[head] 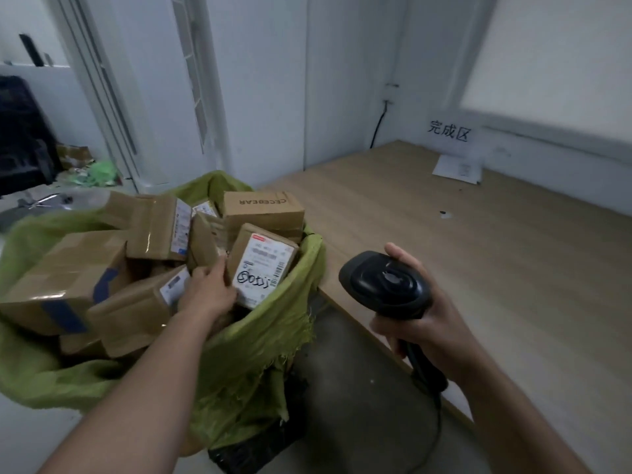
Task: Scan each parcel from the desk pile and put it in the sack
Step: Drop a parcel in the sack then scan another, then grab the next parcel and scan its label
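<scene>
Green sack (273,336) full of brown parcels (68,268); my left hand (208,285) grips the white-labelled parcel (263,265), my right hand (434,323) clasps the scanner (386,282)

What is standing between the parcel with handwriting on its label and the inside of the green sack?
Nothing visible. The parcel is already inside the mouth of the green sack, leaning on other boxes, and the left hand holds its left edge.

Your left hand (208,289) and right hand (420,319): both bare. Left forearm (147,371) and right forearm (506,398): bare down to the bottom frame edge, wrists uncovered. Blur hides nails and finer detail.
</scene>
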`<state>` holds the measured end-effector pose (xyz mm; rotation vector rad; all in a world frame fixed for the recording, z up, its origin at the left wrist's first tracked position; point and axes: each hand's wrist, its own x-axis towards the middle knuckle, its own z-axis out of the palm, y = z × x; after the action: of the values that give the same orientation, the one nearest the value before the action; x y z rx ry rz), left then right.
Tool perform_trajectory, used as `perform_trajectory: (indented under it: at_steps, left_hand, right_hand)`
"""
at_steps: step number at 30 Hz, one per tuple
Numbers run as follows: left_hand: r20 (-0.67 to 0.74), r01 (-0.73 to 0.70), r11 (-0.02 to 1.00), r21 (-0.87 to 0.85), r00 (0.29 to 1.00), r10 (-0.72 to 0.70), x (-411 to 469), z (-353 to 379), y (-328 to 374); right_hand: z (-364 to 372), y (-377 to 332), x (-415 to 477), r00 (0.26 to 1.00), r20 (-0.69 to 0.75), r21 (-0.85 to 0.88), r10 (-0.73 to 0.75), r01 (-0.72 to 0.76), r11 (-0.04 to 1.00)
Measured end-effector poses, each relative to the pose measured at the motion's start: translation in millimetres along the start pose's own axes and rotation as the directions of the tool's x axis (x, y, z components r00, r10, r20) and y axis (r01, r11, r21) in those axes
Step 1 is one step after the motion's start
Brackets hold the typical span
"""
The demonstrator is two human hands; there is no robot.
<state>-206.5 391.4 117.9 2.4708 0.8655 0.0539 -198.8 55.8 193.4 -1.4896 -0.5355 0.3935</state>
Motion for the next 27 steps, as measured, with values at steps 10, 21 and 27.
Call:
perform_trajectory:
  at_steps: [10,21,27]
  left_hand:
    - [-0.422,-0.277,0.936,-0.216,0.891,0.166,-49,11,37]
    - [-0.314,-0.634,0.747,-0.2,0.764,0.564,-162,89,135]
    - [-0.239,-0.74,0.649,-0.179,0.672,0.701,-250,120,198]
  right_hand:
    - [-18,-14,-45,0.98,-0.2,-0.08,0.018,-0.035,0.996]
    - [-66,-30,-156,0.92,-0.39,-0.145,-0.043,-0.015,0.989]
    - [-106,-37,-256,0.854,-0.513,-0.147,-0.084,0.008,0.989]
